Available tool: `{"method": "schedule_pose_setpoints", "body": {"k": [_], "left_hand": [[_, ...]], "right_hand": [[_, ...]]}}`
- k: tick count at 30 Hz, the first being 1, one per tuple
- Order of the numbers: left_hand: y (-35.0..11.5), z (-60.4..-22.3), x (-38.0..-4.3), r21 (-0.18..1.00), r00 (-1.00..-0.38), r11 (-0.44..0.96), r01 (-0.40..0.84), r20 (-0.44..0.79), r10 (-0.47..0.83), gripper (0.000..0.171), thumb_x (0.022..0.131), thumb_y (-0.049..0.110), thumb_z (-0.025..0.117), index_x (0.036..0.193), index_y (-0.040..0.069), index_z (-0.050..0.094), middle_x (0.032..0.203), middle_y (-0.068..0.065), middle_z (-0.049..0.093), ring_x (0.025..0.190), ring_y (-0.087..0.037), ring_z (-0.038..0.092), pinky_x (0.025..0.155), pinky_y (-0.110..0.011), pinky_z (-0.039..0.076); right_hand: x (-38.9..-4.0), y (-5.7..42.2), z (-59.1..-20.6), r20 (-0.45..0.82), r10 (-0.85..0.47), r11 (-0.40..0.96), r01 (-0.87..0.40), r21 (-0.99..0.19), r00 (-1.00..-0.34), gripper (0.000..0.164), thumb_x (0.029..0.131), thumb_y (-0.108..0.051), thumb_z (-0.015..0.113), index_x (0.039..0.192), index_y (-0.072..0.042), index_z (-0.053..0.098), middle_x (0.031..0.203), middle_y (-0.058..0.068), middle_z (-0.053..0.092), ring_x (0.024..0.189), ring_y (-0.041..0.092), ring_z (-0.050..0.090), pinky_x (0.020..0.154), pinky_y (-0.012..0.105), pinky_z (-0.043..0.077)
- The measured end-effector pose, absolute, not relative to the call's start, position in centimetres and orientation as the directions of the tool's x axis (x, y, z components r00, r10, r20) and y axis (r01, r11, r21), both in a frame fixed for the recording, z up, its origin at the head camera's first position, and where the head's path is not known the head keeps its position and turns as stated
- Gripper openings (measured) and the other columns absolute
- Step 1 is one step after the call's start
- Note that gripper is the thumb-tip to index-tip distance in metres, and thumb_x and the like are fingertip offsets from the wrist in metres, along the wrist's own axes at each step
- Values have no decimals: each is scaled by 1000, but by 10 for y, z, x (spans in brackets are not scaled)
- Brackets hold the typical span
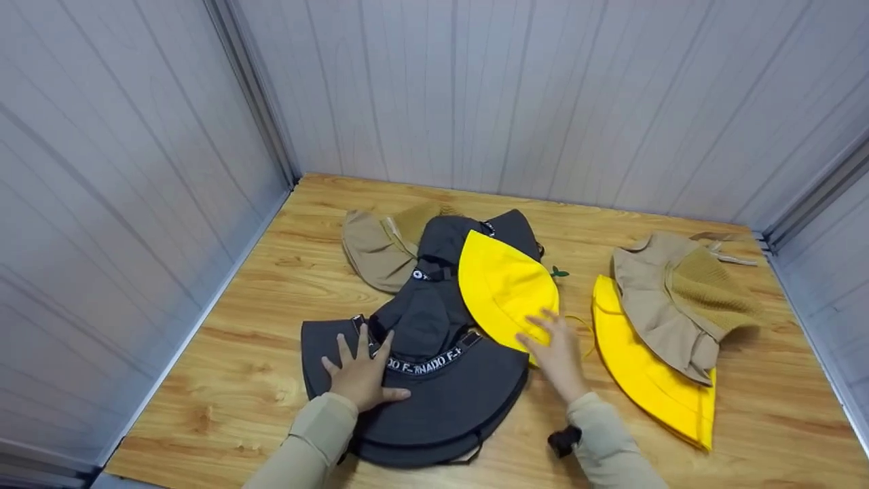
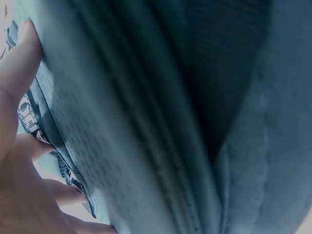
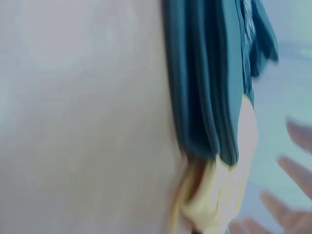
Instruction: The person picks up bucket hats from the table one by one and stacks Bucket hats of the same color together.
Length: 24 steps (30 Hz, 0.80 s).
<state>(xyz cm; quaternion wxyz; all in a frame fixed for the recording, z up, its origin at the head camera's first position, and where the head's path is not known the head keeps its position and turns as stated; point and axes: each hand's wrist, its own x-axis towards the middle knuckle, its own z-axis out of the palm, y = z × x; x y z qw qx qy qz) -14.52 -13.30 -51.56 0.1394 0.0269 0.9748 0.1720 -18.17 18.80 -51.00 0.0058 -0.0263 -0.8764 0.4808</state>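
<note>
A dark grey sun hat [image 1: 448,401] with a wide brim and a white-lettered band lies at the front of the table, folded flat, with more dark brim under it. My left hand [image 1: 360,377] rests on its left side, fingers spread. Close up in the left wrist view are the layered grey brim [image 2: 97,146] and my left fingers along it. Further back, a yellow bucket hat [image 1: 506,288] overlaps another dark grey hat [image 1: 448,238]. My right hand [image 1: 560,356] is at the yellow hat's lower right edge with fingers apart; contact is unclear.
A beige hat [image 1: 373,251] lies partly beneath the dark hats at the back left. To the right, a second beige hat [image 1: 652,312] with a knitted crown lies over another yellow hat [image 1: 631,367]. Pale panel walls [image 1: 434,95] stand around the wooden table [image 1: 251,353].
</note>
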Motion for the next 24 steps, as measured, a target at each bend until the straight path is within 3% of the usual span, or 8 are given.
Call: {"method": "schedule_pose_setpoints", "body": {"k": [3,6,8,10,12,14,20,24], "left_hand": [[-132,-515,-146,346,-960,938,3,-263,100,106,73,56,80,158,23,27,163,-27,5,143,-64,-2,99,-87,7],[-132,-515,-147,344,-957,939,-3,-274,97,106,72,56,80,158,23,27,164,-27,5,143,-64,-2,99,-87,8],[-132,-514,-147,340,-955,940,-6,-279,95,106,72,56,81,157,23,28,164,-27,5,143,-64,-1,99,-87,8],[-131,-514,-148,339,-954,941,-7,-285,95,107,71,56,81,157,23,28,164,-27,5,142,-64,-1,99,-88,9],[-131,-513,-148,337,-953,941,-6,-287,97,107,71,56,82,157,23,28,164,-27,6,142,-64,-1,98,-88,9],[-131,-513,-148,338,-952,941,-7,-291,98,107,70,56,82,157,23,29,164,-27,5,142,-64,-1,98,-88,9],[-132,-512,-148,346,-950,938,-12,-296,97,106,71,55,82,157,23,29,164,-26,4,142,-64,-2,98,-88,9],[-131,-513,-148,346,-952,938,-10,-289,96,106,71,55,82,157,23,30,164,-27,5,142,-64,-1,98,-88,10]], "right_hand": [[-201,206,-505,-187,155,357,231,-905,-970,64,93,-18,69,147,1,41,157,26,28,145,43,26,119,56,25],[-214,220,-507,-400,145,128,418,-899,-905,81,97,-20,63,157,-2,12,161,26,17,145,40,28,118,50,30],[-219,226,-510,-481,122,69,491,-868,-868,85,97,-22,63,158,-1,6,159,27,21,135,37,43,113,46,38],[-221,229,-515,-505,98,76,512,-855,-858,80,97,-22,63,156,1,14,150,26,35,117,29,57,102,39,48],[-221,229,-519,-490,91,143,499,-855,-867,68,98,-20,62,150,5,28,135,22,48,98,21,61,88,32,54],[-221,228,-520,-451,94,214,461,-861,-887,55,97,-17,63,142,6,39,126,19,52,92,18,62,78,30,56],[-222,226,-508,-232,151,354,271,-895,-961,41,97,-8,61,132,5,47,132,30,56,115,34,58,84,27,51],[-224,233,-492,-62,242,379,154,-913,-968,31,95,-4,63,123,3,54,123,29,62,96,20,62,74,19,48]]}}
